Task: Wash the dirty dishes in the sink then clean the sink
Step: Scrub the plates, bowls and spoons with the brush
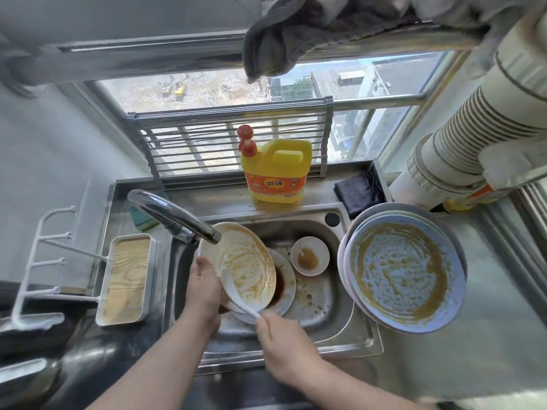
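Stainless steel makes up the sink [322, 303], the landmark here, its basin floor spotted with brown residue. On the counter [444, 365] at the sink's right rim leans a stack of plates, the top blue plate [405, 276] smeared with yellowish sauce, apparently parked there until its turn. Behind the sink stands a yellow detergent bottle [275, 170] with a red pump, within easy reach. Over the basin, under the faucet [177, 217] spout, the left hand [204, 288] grips a tilted white plate [242, 267] by its lower-left edge, likely angled so scrapings fall into the sink; no water is visibly running. Beneath it lies another plate [285, 284] pooled with dark sauce. Toward the sink's back right sits a small white bowl [310, 255] with brown dregs. The right hand [284, 341] has its fingers pinched on a white spoon [236, 290] resting on the tilted plate, seemingly scraping sauce.
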